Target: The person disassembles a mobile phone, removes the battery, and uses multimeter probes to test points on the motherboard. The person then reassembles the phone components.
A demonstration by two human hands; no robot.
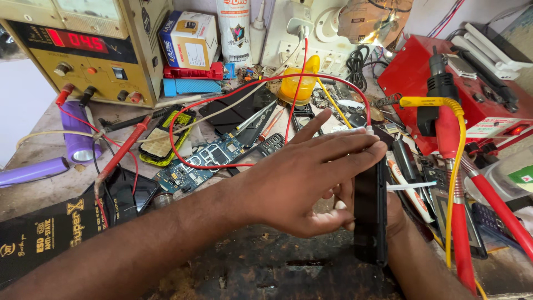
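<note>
My left hand reaches across from the lower left with its fingers stretched out. Its fingertips rest on the upper end of a black phone that stands on its long edge, and its thumb lies below against the phone's side. My right hand comes up from the lower right behind the phone and holds it; most of that hand is hidden by the left hand and the phone. A red wire loops over the bench and ends in a small white plug right at my left fingertips.
A yellow bench power supply with a red display stands at the back left, with purple cylinders before it. A bare blue circuit board and phone parts lie in the middle. A red station, red-handled tools and a yellow cable crowd the right.
</note>
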